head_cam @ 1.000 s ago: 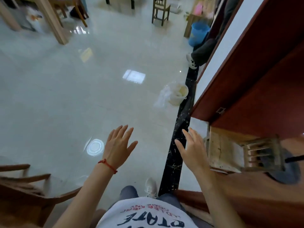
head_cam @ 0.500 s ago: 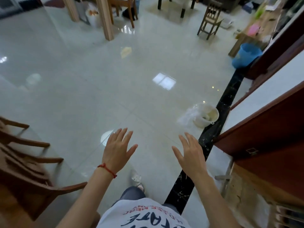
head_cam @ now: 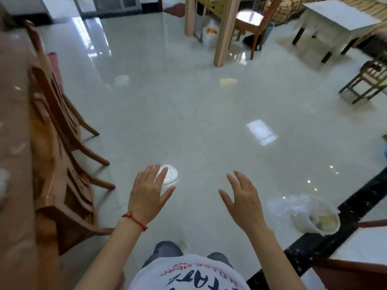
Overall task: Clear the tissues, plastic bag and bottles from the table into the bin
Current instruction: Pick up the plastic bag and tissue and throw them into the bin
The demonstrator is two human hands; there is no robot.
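My left hand (head_cam: 147,194), with a red string at the wrist, and my right hand (head_cam: 244,198) are both held out over the tiled floor, fingers spread, nothing in either. A white bin (head_cam: 304,223) lined with a clear plastic bag stands on the floor to the lower right, with pale rubbish inside it. The edge of a table (head_cam: 12,143) with a brownish cover runs down the far left; white blurred shapes lie on it, too smeared to identify. No bottles are visible.
Wooden chairs (head_cam: 60,143) stand pushed against the table on the left. Wooden posts (head_cam: 224,32), another chair (head_cam: 254,24) and a white table (head_cam: 337,19) are at the back. A small chair (head_cam: 370,80) is at right. A black floor strip (head_cam: 360,197) and dark red cabinet (head_cam: 356,273) lie at lower right.
The view has swung left, away from the red cabinet and toward the table and chairs. The bin has shifted to the lower right. Both hands stay open and empty.
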